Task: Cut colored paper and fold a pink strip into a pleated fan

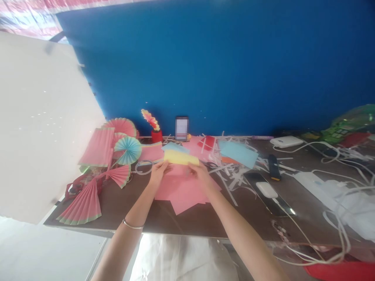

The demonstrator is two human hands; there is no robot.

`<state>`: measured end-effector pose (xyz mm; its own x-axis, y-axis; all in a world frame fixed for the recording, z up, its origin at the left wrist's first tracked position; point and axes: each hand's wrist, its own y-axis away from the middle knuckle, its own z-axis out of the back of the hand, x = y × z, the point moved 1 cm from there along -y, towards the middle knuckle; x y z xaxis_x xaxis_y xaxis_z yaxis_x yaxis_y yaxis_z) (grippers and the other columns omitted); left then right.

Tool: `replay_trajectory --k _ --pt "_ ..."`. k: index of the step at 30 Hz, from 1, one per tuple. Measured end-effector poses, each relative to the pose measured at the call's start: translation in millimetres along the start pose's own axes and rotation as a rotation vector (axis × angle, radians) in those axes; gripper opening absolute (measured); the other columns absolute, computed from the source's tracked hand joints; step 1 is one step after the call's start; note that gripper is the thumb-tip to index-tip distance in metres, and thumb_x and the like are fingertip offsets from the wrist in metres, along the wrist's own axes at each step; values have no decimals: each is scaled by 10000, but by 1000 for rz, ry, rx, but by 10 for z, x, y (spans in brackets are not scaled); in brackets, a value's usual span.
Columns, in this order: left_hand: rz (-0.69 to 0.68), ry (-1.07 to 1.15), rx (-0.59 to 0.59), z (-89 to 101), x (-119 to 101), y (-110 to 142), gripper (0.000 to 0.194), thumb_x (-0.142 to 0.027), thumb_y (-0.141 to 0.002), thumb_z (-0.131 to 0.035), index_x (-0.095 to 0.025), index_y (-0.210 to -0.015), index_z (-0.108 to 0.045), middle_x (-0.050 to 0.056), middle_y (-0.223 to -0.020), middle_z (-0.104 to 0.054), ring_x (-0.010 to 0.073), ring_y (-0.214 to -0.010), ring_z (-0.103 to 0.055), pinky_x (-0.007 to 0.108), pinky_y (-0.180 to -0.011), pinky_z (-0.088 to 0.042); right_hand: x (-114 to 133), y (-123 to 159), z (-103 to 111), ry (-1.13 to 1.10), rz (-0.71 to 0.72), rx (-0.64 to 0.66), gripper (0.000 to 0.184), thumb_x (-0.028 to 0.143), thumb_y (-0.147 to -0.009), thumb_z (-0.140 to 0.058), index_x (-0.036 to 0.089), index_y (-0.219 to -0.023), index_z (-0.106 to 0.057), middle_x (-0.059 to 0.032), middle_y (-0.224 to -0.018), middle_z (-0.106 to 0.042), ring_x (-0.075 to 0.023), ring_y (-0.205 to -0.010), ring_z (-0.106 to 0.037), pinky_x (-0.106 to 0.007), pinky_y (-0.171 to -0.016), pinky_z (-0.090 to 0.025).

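Both my hands hold a folded yellow paper (pixel 180 157) above a pile of pink paper sheets (pixel 183 190) on the dark table (pixel 164 218). My left hand (pixel 158 172) pinches the paper's left end; a thin bangle sits on that wrist. At the paper's right end, my right hand (pixel 199 171) grips with fingers closed. A light blue sheet (pixel 175 147) lies just behind the yellow paper.
Pink pleated paper fans (pixel 99 147) and a blue-green rosette (pixel 128 149) lie left. A phone (pixel 181 128) leans on the blue wall (pixel 222 70). White paper strips (pixel 231 175), scissors (pixel 143 167), a blue sheet (pixel 238 153), chargers and white cables (pixel 331 195) crowd the right.
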<state>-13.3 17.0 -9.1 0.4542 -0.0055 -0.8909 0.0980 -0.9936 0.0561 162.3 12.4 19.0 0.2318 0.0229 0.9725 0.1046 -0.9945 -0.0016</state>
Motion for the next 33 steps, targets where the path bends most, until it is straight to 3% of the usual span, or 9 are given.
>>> replay_trajectory --k 4,8,14,18,22,26,28,31,33 --pt "31 56 -14 9 -4 -17 360 -445 -598 -718 -123 -747 -655 65 -721 -699 201 -749 -675 331 -765 -528 -28 -13 5 5 14 13 246 390 -608 -722 180 -600 -594 26 -517 -524 -103 -474 -450 -255 -485 -343" --pt "20 48 -37 -10 -22 -9 357 -424 -585 -729 -118 -742 -635 60 -721 -688 176 -737 -666 333 -795 -517 -47 -17 5 100 64 24 261 411 -654 -683 190 -789 -653 -5 -625 -583 -144 -579 -515 -273 -558 -401" --pt "-79 49 -191 107 -50 -50 337 -374 -607 -720 -124 -800 -602 7 -642 -621 96 -622 -605 263 -729 -507 -47 -44 106 231 277 -308 314 409 -705 -642 252 -975 -603 -46 -1041 -588 -192 -926 -536 -319 -811 -412" --pt "45 -60 -3 131 14 -98 438 -354 -633 -704 -131 -992 -586 -18 -591 -569 92 -582 -576 237 -646 -487 -31 -34 116 316 295 -193 259 414 -740 -602 244 -934 -631 -50 -1055 -599 -205 -968 -531 -346 -870 -389" --pt "7 -277 172 92 73 -75 532 -356 -713 -633 -166 -1187 -480 1 -692 -591 128 -674 -595 276 -675 -486 -4 -96 171 241 292 -107 295 443 -749 -566 224 -929 -649 -46 -1027 -628 -225 -984 -544 -376 -890 -394" --pt "-129 -465 198 44 86 0 609 -311 -794 -539 -197 -1318 -252 60 -911 -623 159 -783 -606 307 -691 -480 5 -165 309 225 269 -355 370 456 -720 -568 213 -995 -617 -59 -1078 -608 -246 -1010 -545 -399 -867 -424" --pt "-210 -596 160 37 75 26 529 -294 -810 -509 -190 -1279 -286 79 -969 -616 163 -814 -603 316 -717 -470 13 -152 342 353 302 -423 421 434 -711 -583 225 -1077 -574 -68 -1141 -573 -246 -1029 -534 -401 -867 -426" --pt "-259 -741 134 35 60 47 389 -273 -805 -507 -175 -1165 -400 66 -893 -631 166 -813 -606 323 -758 -454 33 -81 283 541 367 -291 412 424 -749 -551 228 -1111 -558 -80 -1162 -563 -245 -1049 -523 -416 -887 -414" --pt "-224 -754 215 23 69 67 397 -257 -787 -528 -181 -1158 -410 52 -839 -644 169 -811 -614 317 -756 -458 59 -10 186 680 422 -143 387 430 -766 -540 234 -1098 -578 -78 -1162 -571 -254 -1086 -503 -431 -916 -388"
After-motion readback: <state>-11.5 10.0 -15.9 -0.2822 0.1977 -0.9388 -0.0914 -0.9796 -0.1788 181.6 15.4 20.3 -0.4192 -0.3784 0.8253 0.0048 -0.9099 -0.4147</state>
